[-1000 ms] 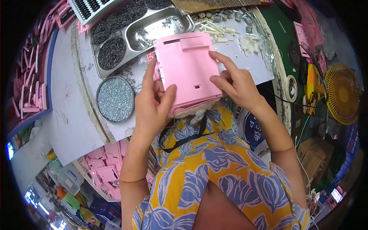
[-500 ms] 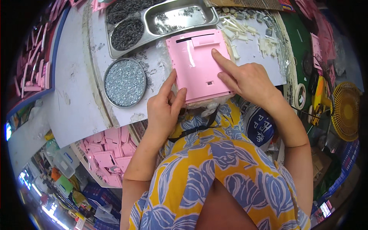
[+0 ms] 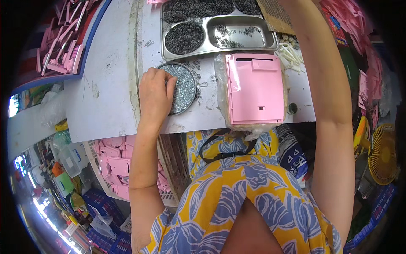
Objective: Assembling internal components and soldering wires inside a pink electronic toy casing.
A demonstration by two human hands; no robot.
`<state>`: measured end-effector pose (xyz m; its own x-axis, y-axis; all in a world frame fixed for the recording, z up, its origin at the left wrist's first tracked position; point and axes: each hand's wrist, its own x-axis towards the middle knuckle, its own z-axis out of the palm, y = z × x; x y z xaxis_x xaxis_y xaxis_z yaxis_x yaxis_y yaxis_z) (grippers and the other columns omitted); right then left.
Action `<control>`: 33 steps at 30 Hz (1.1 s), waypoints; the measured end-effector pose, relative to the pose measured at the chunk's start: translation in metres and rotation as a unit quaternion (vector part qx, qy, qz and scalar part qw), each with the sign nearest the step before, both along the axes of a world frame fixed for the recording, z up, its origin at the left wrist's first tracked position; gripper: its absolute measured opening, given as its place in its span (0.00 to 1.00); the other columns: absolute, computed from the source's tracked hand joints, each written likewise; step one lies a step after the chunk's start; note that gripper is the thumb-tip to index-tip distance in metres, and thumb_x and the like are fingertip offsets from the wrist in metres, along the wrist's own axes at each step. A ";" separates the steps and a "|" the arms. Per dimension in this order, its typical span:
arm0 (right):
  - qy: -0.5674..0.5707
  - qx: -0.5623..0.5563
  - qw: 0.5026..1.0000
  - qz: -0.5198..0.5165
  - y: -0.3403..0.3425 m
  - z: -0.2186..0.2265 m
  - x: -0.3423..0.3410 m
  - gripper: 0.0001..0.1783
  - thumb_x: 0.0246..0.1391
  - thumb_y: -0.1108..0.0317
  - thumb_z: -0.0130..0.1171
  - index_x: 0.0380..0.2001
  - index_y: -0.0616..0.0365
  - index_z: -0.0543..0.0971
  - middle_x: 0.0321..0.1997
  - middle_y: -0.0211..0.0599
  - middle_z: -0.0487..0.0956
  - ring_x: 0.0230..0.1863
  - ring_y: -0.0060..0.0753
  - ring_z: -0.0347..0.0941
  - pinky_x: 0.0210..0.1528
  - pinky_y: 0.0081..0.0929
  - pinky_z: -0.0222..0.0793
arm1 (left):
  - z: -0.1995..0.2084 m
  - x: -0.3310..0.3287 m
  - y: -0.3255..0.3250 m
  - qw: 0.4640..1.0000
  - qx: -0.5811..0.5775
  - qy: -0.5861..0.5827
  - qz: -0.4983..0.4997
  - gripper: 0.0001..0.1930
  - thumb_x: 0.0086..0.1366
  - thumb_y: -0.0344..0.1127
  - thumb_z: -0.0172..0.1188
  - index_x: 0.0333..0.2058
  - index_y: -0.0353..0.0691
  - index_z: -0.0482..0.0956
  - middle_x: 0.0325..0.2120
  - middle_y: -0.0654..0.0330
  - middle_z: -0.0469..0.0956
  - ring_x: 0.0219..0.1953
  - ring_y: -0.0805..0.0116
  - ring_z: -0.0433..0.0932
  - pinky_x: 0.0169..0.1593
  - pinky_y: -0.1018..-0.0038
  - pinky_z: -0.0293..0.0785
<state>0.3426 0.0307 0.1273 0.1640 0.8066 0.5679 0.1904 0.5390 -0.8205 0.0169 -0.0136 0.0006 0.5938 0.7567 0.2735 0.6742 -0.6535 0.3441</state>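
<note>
My left hand (image 3: 155, 95) is at the left side of a round dish of small silvery screws (image 3: 182, 89), its fingers curled over the rim. Whatever its fingertips pinch is hidden behind the hand. A pink plastic housing panel (image 3: 256, 95) lies on a plastic-wrapped pad (image 3: 223, 91) at the table's front edge, with neither hand on it. The panel has a dark slot near its far edge and a small window near its front. My right forearm stretches far forward past the panel's right side, and the hand itself is beyond the upper edge.
A steel tray (image 3: 207, 54) with several compartments of small dark springs stands behind the dish. White plastic pieces (image 3: 289, 57) lie right of it. A blue-edged bin (image 3: 86, 42) of pink parts is at far left, a crate of pink panels (image 3: 118, 165) below the table, a yellow fan (image 3: 382, 154) at right.
Both hands have left the pink panel. My left hand has moved left to the dish of screws, and my right arm has reached far forward out of view. The view has shifted.
</note>
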 end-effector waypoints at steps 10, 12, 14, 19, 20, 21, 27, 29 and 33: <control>0.114 -0.105 0.973 0.168 -0.091 -0.018 -0.040 0.16 0.63 0.64 0.59 0.48 0.63 0.75 0.31 0.32 0.75 0.32 0.23 0.70 0.39 0.22 0.67 | 0.007 0.026 -0.032 0.990 -0.054 -0.116 -0.051 0.12 0.64 0.35 0.65 0.29 0.36 0.72 0.33 0.50 0.72 0.37 0.46 0.73 0.40 0.54 0.69; 0.207 -0.095 0.956 0.183 -0.125 -0.030 -0.052 0.16 0.66 0.65 0.51 0.51 0.64 0.72 0.25 0.28 0.70 0.25 0.22 0.65 0.31 0.21 0.65 | 0.008 0.049 -0.049 0.980 -0.043 -0.159 -0.110 0.11 0.59 0.34 0.68 0.29 0.38 0.73 0.33 0.52 0.73 0.38 0.48 0.73 0.41 0.55 0.68; 0.234 -0.041 0.939 0.248 -0.148 -0.032 -0.060 0.22 0.65 0.64 0.52 0.58 0.61 0.67 0.21 0.25 0.65 0.21 0.20 0.60 0.26 0.22 0.63 | 0.018 0.062 -0.067 0.969 -0.090 -0.175 -0.152 0.11 0.56 0.33 0.71 0.30 0.40 0.75 0.34 0.56 0.73 0.37 0.53 0.74 0.41 0.59 0.67; 0.206 0.039 0.936 0.283 -0.163 -0.025 -0.071 0.21 0.58 0.63 0.62 0.51 0.56 0.68 0.16 0.24 0.64 0.15 0.20 0.58 0.21 0.21 0.59 | 0.031 0.073 -0.083 0.955 -0.098 -0.213 -0.182 0.11 0.51 0.34 0.75 0.30 0.44 0.80 0.34 0.62 0.74 0.37 0.62 0.74 0.45 0.67 0.62; 0.213 0.035 0.936 0.278 -0.164 -0.028 -0.070 0.21 0.58 0.63 0.62 0.50 0.56 0.68 0.16 0.24 0.64 0.15 0.19 0.58 0.21 0.21 0.59 | 0.032 0.074 -0.084 0.953 -0.100 -0.220 -0.181 0.11 0.50 0.34 0.75 0.30 0.44 0.80 0.34 0.62 0.74 0.37 0.62 0.74 0.45 0.66 0.62; 0.220 0.030 0.936 0.273 -0.165 -0.033 -0.070 0.20 0.58 0.63 0.62 0.50 0.56 0.68 0.16 0.24 0.64 0.15 0.19 0.58 0.20 0.21 0.59 | 0.034 0.075 -0.083 0.952 -0.102 -0.228 -0.180 0.11 0.50 0.33 0.75 0.29 0.44 0.80 0.34 0.62 0.74 0.37 0.62 0.74 0.45 0.66 0.62; 0.212 -0.038 0.956 0.201 -0.166 -0.042 -0.078 0.18 0.58 0.64 0.62 0.47 0.56 0.68 0.15 0.25 0.64 0.15 0.19 0.57 0.19 0.21 0.60 | 0.026 0.071 -0.083 0.956 -0.100 -0.237 -0.142 0.12 0.48 0.33 0.75 0.29 0.45 0.81 0.33 0.62 0.74 0.37 0.61 0.74 0.45 0.66 0.61; 0.190 -0.052 0.966 0.168 -0.163 -0.040 -0.084 0.17 0.58 0.65 0.62 0.46 0.56 0.69 0.15 0.25 0.64 0.15 0.19 0.57 0.19 0.22 0.60 | 0.023 0.070 -0.084 0.965 -0.073 -0.219 -0.126 0.12 0.48 0.34 0.75 0.30 0.46 0.81 0.34 0.62 0.74 0.38 0.61 0.74 0.46 0.64 0.61; 0.193 -0.029 0.964 0.182 -0.157 -0.045 -0.085 0.16 0.59 0.65 0.59 0.47 0.57 0.69 0.15 0.25 0.64 0.17 0.20 0.59 0.21 0.23 0.61 | 0.029 0.064 -0.077 0.974 -0.049 -0.205 -0.088 0.12 0.50 0.38 0.74 0.32 0.46 0.82 0.37 0.61 0.75 0.42 0.60 0.73 0.50 0.59 0.59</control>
